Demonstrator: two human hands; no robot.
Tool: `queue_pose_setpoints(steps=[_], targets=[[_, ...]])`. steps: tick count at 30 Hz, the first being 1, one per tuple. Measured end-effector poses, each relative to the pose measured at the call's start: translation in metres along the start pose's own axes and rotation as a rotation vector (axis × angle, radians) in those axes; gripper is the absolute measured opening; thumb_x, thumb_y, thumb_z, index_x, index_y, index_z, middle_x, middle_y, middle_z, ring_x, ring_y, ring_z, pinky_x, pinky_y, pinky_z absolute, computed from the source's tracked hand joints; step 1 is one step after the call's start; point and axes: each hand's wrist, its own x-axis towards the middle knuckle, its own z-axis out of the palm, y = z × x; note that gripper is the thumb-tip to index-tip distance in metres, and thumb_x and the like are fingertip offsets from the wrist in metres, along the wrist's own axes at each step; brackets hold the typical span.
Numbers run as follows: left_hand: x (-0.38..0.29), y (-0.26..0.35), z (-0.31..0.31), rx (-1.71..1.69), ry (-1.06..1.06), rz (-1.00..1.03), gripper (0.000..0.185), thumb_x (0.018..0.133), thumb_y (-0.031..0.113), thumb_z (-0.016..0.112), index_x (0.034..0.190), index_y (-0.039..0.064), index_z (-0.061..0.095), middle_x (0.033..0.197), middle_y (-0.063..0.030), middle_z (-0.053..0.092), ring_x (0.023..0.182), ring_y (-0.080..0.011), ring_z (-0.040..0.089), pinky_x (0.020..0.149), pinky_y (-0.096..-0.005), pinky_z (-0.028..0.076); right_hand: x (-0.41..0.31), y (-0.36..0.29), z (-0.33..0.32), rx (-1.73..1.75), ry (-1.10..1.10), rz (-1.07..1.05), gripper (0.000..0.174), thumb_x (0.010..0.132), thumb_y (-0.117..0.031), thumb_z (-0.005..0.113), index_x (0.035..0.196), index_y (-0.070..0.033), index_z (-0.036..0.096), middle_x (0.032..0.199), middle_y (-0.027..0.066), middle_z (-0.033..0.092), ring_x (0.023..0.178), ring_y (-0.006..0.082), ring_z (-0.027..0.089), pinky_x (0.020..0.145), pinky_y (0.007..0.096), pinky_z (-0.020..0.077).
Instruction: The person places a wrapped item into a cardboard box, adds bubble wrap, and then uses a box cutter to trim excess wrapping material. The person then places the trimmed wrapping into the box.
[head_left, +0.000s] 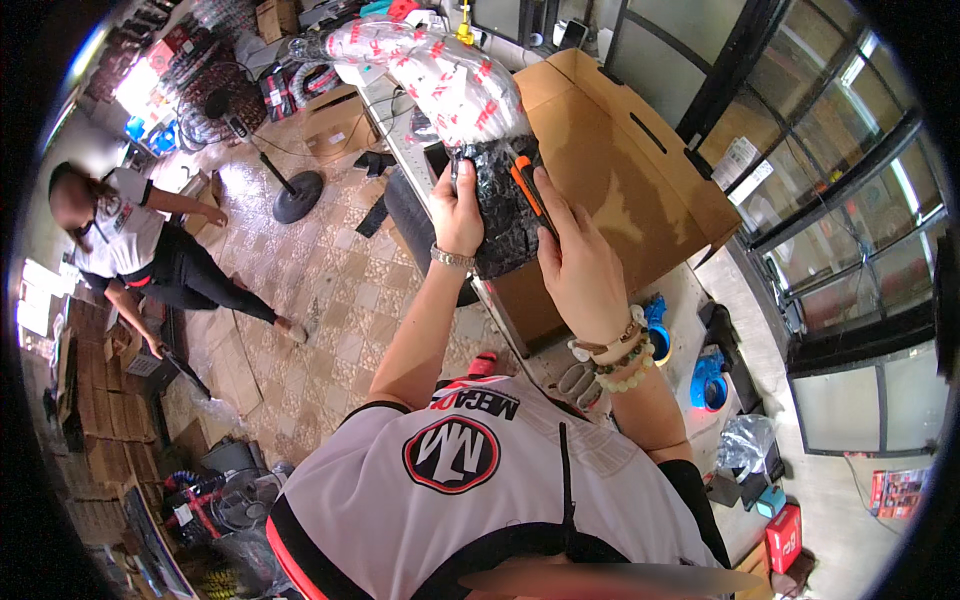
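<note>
A long bent bundle in clear plastic wrap with red-printed tape (439, 71) lies across the open cardboard box and the table edge. Its near end is a block in black wrapping (510, 217). My left hand (459, 214) grips the left side of that black end, thumb on top. In my right hand (585, 259) is an orange and black utility knife (531, 191), held over the black wrapping with its tip at the border of the clear-wrapped part. Whether the tip cuts the wrap cannot be told.
The large cardboard box (675, 225) stands right of the bundle. Blue ring-shaped clamps or tools (709, 381) lie on the right-hand surface. A co-worker (127, 225) walks at the left, holding a dark object. A round-based stand (298, 196) is on the tiled floor.
</note>
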Motion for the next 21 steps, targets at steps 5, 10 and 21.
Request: queue_pose_setpoints(steps=[5, 10, 21], targets=[[0.002, 0.007, 0.007, 0.119, -0.049, 0.021, 0.035, 0.1, 0.031, 0.052, 0.102, -0.002, 0.064, 0.073, 0.0046, 0.056, 0.067, -0.0049, 0.044, 0.06, -0.0239, 0.038, 0.003, 0.0, -0.001, -0.122, 0.086, -0.027, 0.06, 0.09, -0.009, 0.054, 0.147, -0.022, 0.036, 0.111, 0.0166, 0.06, 0.083, 0.0383, 0.063, 0.066, 0.0449, 0.0524], [0.004, 0.002, 0.012, 0.237, -0.058, 0.058, 0.037, 0.099, 0.032, 0.053, 0.107, -0.002, 0.064, 0.076, -0.0016, 0.062, 0.07, -0.0084, 0.049, 0.064, -0.0267, 0.043, -0.002, 0.015, 0.006, -0.211, 0.012, 0.03, 0.063, 0.089, -0.008, 0.055, 0.147, -0.022, 0.035, 0.102, 0.0178, 0.061, 0.077, 0.0387, 0.063, 0.064, 0.0462, 0.0517], [0.018, -0.05, 0.011, 0.205, -0.136, 0.076, 0.031, 0.099, 0.026, 0.054, 0.1, -0.003, 0.063, 0.079, -0.0046, 0.063, 0.075, -0.0105, 0.053, 0.069, -0.0291, 0.045, -0.045, 0.045, -0.008, -0.119, -0.109, 0.036, 0.059, 0.087, -0.014, 0.057, 0.143, -0.023, 0.041, 0.099, 0.0172, 0.063, 0.076, 0.0378, 0.065, 0.066, 0.0468, 0.0544]])
